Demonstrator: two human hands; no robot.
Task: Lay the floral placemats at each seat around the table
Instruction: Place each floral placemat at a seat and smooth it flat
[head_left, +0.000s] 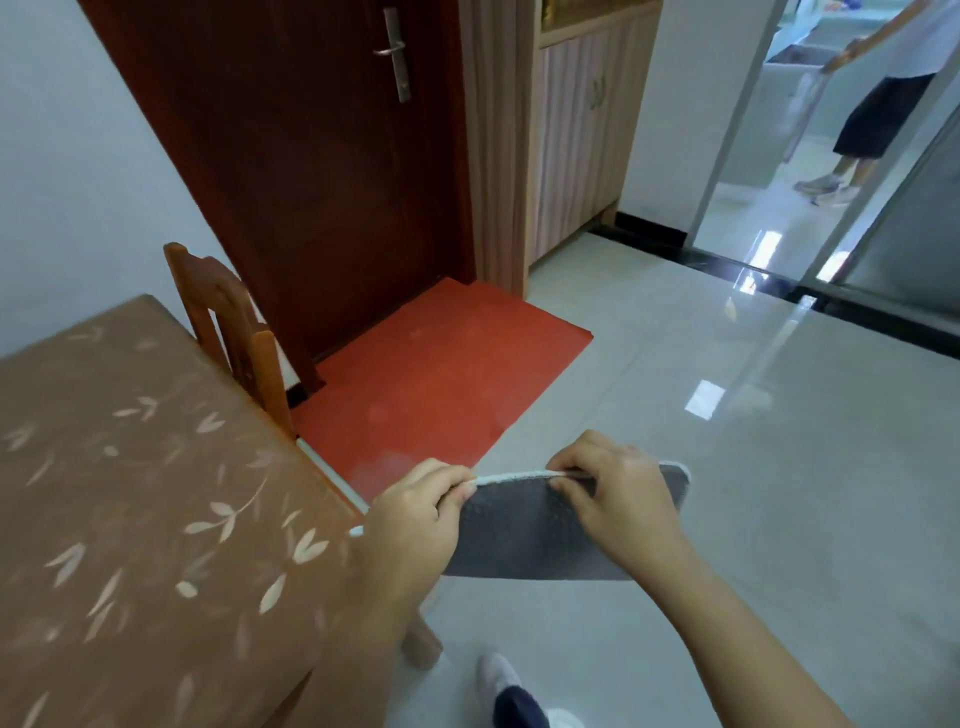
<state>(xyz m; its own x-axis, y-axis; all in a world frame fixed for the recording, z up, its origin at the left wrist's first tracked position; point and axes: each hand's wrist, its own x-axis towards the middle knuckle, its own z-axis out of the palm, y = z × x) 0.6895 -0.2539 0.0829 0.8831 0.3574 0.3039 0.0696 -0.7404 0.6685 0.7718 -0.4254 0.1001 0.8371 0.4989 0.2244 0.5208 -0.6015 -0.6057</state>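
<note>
- Placemat (524, 530), grey side showing, hangs in the air beside the table (156, 493) corner.
- Left hand (415, 514) pinches its white top edge.
- Right hand (618, 493) pinches the same edge, fingers curled over it.

Scene is brightly and evenly lit. Daylight enters from the glazed doorway (810, 156) at upper right, leaving white glare patches on the glossy floor tiles (727, 395). Shadows are faint. Wide-angle distortion bends the door (311, 182) at the frame edges. Overall focus is slightly soft.
</note>
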